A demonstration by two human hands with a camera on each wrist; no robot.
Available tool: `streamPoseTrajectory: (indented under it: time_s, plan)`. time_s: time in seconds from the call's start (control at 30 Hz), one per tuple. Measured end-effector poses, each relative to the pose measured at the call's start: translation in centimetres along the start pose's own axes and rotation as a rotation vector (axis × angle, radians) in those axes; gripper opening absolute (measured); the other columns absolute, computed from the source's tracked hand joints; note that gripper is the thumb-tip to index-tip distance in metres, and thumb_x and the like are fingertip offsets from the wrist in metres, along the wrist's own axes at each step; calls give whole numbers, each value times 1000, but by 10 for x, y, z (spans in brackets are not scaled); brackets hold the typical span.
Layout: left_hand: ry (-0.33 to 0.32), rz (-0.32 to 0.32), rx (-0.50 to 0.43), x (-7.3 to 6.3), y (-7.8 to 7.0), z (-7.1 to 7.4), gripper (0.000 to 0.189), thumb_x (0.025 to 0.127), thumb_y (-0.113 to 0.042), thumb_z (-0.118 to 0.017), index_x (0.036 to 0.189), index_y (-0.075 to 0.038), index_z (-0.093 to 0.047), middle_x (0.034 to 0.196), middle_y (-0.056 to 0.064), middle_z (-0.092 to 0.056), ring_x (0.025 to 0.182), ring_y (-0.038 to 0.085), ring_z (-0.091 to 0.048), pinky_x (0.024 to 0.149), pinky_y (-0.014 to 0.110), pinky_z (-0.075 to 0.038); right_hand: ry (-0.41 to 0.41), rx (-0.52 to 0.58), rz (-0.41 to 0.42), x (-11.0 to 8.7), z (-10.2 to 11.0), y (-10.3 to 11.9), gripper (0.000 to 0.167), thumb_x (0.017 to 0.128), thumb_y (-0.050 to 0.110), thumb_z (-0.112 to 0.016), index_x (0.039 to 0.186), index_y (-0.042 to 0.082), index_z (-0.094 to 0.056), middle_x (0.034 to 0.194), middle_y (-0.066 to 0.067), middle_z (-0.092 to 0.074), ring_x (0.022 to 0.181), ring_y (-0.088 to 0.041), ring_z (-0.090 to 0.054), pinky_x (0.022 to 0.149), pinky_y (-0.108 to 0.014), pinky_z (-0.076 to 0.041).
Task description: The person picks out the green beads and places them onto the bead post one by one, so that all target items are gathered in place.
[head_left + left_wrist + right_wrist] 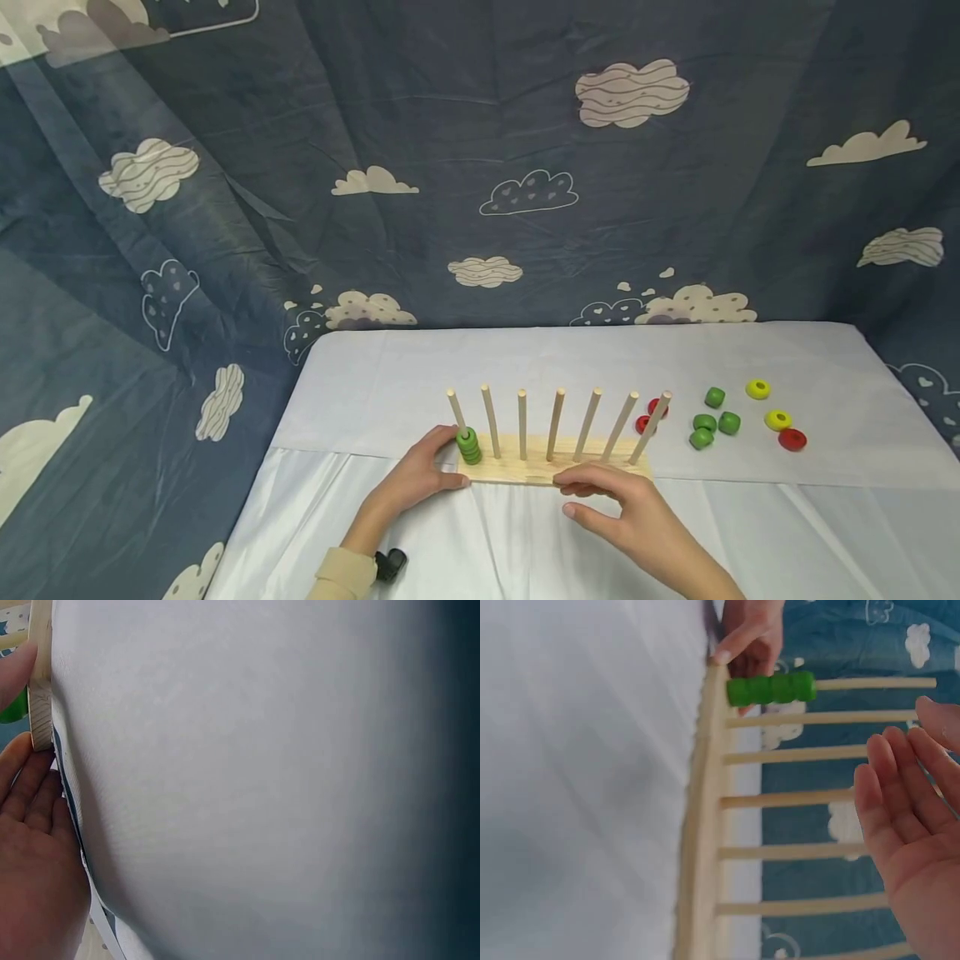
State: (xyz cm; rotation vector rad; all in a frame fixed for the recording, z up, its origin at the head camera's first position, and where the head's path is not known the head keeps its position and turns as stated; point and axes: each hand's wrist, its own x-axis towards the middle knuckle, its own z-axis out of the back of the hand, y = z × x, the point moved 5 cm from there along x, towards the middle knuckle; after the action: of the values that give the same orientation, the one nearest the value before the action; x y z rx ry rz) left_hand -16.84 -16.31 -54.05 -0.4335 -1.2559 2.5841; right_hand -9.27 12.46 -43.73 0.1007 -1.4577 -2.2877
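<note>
A wooden peg board (510, 472) with a row of several upright pegs lies on the table in the head view. Several green beads (468, 447) are stacked on its leftmost peg. My left hand (417, 477) grips the board's left end, thumb at the front edge and fingers round the end. The left wrist view shows that thumb (15, 673) against the wood. Over the front right part of the board, my right hand (630, 510) hovers with relaxed fingers and holds nothing. Its palm and slightly bent fingers (904, 787) show beside the pegs in the right wrist view.
To the right of the board lie several loose green beads (705, 422), two yellow beads (758, 389) and a red bead (792, 440). Two more red beads (644, 425) sit behind the rightmost peg. A dark cloud-patterned curtain (450, 233) hangs behind the white-covered table (405, 375).
</note>
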Motion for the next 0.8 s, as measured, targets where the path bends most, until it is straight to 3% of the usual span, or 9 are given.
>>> streamPoseTrajectory:
  time_s: [0.2, 0.5, 0.63, 0.8]
  plan:
    - [-1, 12, -5, 0, 0, 0, 74, 76, -30, -82, 142, -18, -51, 141, -4, -50, 140, 24, -36, 114, 49, -28, -59, 35, -119, -16, 7, -20, 25, 90, 26, -72, 114, 20, -70, 107, 10, -68, 95, -11, -65, 86, -36, -56]
    - [-3, -7, -7, -1, -1, 1, 73, 77, -30, -82, 142, -18, -51, 140, -4, -51, 139, 23, -37, 114, 48, -29, -224, 19, -295, -38, 26, -57, 29, 90, 14, -73, 118, 9, -68, 107, -1, -70, 93, -11, -66, 81, -26, -56]
    - [-2, -8, -4, -1, -1, 1, 73, 76, -29, -82, 142, -18, -51, 140, -5, -51, 139, 23, -37, 114, 48, -29, -269, -34, -404, -45, 37, -69, 34, 90, 20, -74, 122, 10, -67, 108, -1, -69, 93, -8, -64, 81, -19, -54]
    - [-3, -11, 10, 0, 0, 0, 74, 76, -30, -82, 142, -17, -51, 140, -4, -51, 139, 24, -37, 114, 48, -29, -253, -98, -501, -53, 51, -83, 44, 91, 32, -72, 129, 11, -62, 114, -3, -67, 95, -6, -62, 82, -12, -49]
